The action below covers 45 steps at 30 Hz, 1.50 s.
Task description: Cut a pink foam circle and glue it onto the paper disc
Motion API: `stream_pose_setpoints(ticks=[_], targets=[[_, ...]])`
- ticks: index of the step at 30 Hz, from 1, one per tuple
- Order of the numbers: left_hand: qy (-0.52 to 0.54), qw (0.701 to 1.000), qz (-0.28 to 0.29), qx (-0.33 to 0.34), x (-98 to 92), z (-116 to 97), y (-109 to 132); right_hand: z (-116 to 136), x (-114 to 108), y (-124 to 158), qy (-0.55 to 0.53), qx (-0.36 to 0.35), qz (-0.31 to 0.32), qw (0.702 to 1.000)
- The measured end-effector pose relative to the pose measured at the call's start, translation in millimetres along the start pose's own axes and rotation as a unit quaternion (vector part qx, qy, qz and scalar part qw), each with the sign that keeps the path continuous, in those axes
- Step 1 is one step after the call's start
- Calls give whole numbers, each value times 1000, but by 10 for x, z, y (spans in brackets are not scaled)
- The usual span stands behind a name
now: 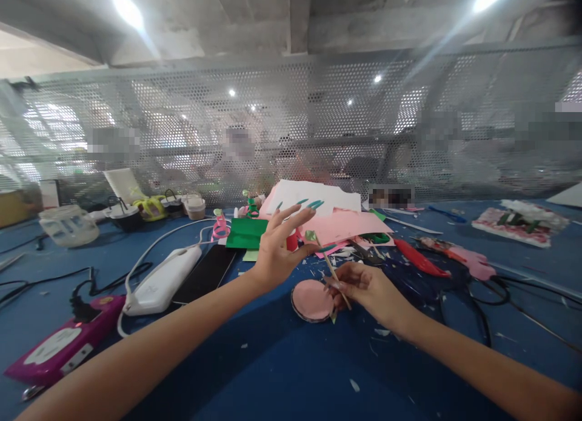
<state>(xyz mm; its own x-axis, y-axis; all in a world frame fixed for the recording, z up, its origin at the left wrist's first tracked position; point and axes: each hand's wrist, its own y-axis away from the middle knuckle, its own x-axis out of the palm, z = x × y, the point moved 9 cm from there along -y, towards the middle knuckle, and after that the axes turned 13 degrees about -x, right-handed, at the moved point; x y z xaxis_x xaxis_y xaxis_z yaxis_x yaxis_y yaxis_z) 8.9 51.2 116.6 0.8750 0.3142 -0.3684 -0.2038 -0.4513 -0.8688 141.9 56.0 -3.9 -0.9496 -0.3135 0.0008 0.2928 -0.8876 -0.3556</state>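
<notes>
My right hand point(364, 288) is closed, pinching a thin pale stick point(333, 268). A small green piece point(310, 235) sits at the stick's upper end. Beside those fingertips is a round pink disc point(311, 300) with a dark rim; whether they touch it I cannot tell. My left hand point(282, 245) is raised near the top of the stick, its fingers spread and long teal nails showing. Its thumb tip comes close to the stick, and nothing shows in its grasp. Behind my left hand lie a green sheet point(245, 232) and pink paper sheets point(345, 226).
A black phone point(207, 274), a white power bank or adapter point(163, 280) and a magenta power strip point(68, 339) lie left with cables. Jars and small pots point(123, 216) stand behind. Right are a red-handled tool point(421, 258) and a pink glue gun point(468, 260). Paper scraps litter the blue table.
</notes>
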Motion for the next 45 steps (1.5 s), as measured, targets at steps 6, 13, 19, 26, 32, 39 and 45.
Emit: stream_pose_setpoints(ticks=[6,13,19,26,32,39,45], targets=[[-82,996,-5,36,12,-62,29,89,-12,-5,37,-38,4,999],[-192,977,67,69,128,-49,57,131,-42,0,50,-56,-14,997],[-187,973,94,96,146,-77,75,126,-31,8,44,-52,-12,998],[-163,977,87,107,125,-117,72,160,-53,14,70,-61,-10,996],[-150,978,93,113,132,-135,75,167,-71,18,79,-64,-17,995],[-143,980,86,112,112,-142,68,167,-89,18,88,-65,-21,994],[-138,980,92,113,126,-145,67,156,-116,19,100,-59,-27,993]])
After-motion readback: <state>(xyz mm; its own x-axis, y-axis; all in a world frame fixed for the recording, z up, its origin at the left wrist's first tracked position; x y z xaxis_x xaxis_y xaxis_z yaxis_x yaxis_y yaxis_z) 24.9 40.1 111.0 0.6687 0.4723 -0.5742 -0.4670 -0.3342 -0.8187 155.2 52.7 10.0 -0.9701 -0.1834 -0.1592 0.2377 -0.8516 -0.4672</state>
